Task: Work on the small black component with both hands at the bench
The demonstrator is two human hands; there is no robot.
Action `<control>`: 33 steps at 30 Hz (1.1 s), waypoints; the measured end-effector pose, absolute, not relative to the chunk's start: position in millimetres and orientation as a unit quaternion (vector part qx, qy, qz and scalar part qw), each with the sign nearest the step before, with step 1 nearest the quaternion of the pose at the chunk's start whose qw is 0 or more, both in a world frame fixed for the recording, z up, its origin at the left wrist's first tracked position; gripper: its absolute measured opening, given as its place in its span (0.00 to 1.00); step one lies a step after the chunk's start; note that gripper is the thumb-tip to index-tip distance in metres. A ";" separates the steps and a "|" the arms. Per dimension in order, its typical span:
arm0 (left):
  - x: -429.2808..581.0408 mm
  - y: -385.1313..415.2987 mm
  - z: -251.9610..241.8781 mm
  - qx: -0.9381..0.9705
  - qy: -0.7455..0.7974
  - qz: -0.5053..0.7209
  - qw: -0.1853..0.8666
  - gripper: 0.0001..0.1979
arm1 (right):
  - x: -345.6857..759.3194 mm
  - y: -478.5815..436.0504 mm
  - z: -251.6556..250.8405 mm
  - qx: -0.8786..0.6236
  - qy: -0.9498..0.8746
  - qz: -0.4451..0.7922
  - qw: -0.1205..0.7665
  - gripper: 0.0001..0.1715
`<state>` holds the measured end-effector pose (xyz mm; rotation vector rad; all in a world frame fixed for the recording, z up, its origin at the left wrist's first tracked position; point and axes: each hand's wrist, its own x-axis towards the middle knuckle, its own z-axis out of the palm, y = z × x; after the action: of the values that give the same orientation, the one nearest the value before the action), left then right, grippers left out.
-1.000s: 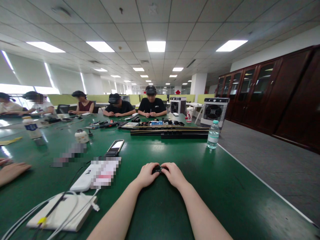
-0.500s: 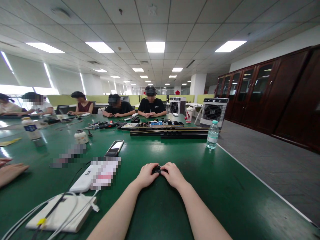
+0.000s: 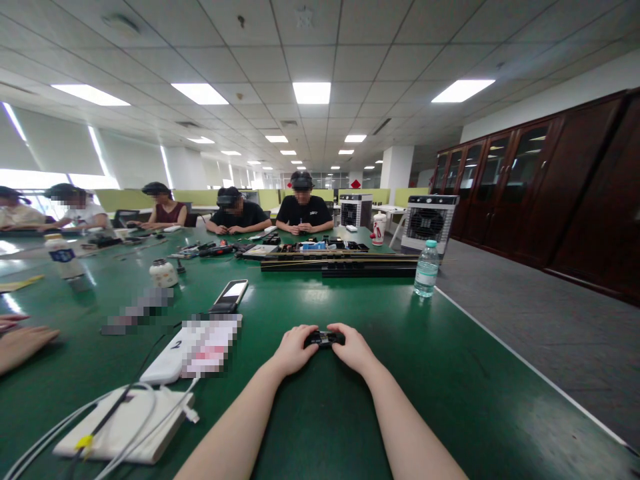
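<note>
Squarely between two bare hands, a small black device (image 3: 325, 339) lies with its long axis running crosswise, left to right, over a green counter (image 3: 480, 393). The left hand (image 3: 291, 348) covers one end, the right hand (image 3: 356, 349) meets the other, and neither looks clearly nearer than its partner. Each grip is closed on its own end of the piece, thumbs on the near side and fingers curled toward the far edge, leaving the middle of the dark upper face exposed. How firmly either hand presses cannot be told, nor whether the underside touches the surface below. Both forearms reach in from the near edge, converging on the device, which sits straight ahead of the wearer.

Nearest on the left are a white block marked "2" (image 3: 167, 357) and, beyond it, a phone-like handset (image 3: 229, 298), both apart from the left hand. A clear bottle with a teal cap (image 3: 425, 272) stands upright farther off to the right, close to the end of long black rails (image 3: 370, 271). At far left, another person's hand (image 3: 27, 345) rests well apart from the held piece.
</note>
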<state>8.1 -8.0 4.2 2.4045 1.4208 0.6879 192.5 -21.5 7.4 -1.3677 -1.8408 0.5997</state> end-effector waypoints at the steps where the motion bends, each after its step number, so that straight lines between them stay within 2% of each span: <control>1: 8.2 -8.3 4.4 0.828 0.489 0.238 0.133 0.22 | 192.7 -21.4 7.0 -0.535 -0.717 0.242 0.374 0.25; 6: 8.2 -9.4 5.5 0.820 0.499 0.241 0.142 0.25 | 192.8 -22.1 7.8 -0.537 -0.716 0.247 0.370 0.25; 18: 8.2 -9.1 6.6 0.823 0.497 0.238 0.140 0.20 | 191.9 -24.8 11.7 -0.536 -0.714 0.255 0.370 0.22; 26: 7.6 -7.9 4.4 0.820 0.497 0.241 0.148 0.21 | 188.5 -27.9 16.2 -0.528 -0.731 0.231 0.366 0.14; 33: 7.1 -8.0 4.9 0.821 0.488 0.253 0.155 0.22 | 185.7 -29.3 15.7 -0.537 -0.741 0.214 0.342 0.14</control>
<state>7.1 -8.0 4.9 2.3514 1.3984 0.7261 185.7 -29.3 15.7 -1.3956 -1.9258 0.5558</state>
